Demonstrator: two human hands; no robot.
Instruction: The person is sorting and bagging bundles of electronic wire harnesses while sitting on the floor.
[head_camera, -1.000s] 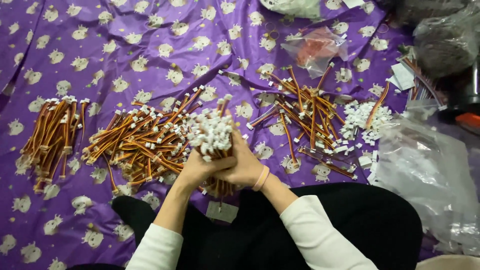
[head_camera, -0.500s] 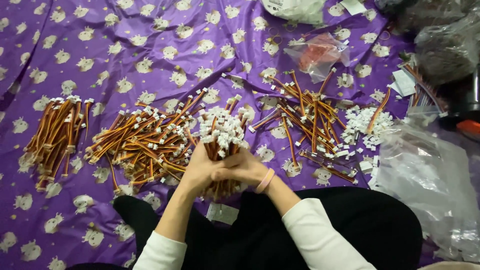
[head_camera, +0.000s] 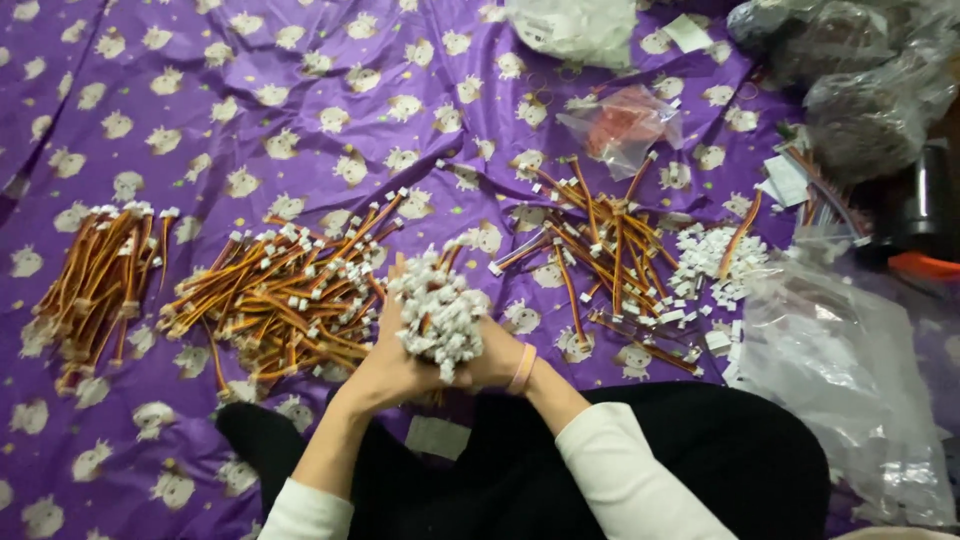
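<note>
Gripping one bundle of short wire leads (head_camera: 440, 315) with both hands, white plug ends bunched upward toward the camera. Left hand (head_camera: 385, 365) wraps the bundle from its side, fingers closed around the wires; right hand (head_camera: 498, 358) closes on it from the other side, a pale band (head_camera: 522, 368) on that wrist. Bundle sits just above the person's lap, over the near edge of the purple patterned cloth (head_camera: 250, 110).

Spread on the cloth:
- loose heap of orange-brown leads (head_camera: 275, 300) just left of the hands, touching the left hand's far side
- neater stack of the same leads (head_camera: 95, 280) well apart, further left
- scattered leads (head_camera: 600, 250) to the right of the bundle
- small pile of white plug housings (head_camera: 715, 262) beyond those
- clear bag with red contents (head_camera: 625, 125) further back
- crumpled clear plastic bag (head_camera: 840, 370) at the person's right — contents not readable.

Black clothing (head_camera: 700, 460) fills the lower frame.
</note>
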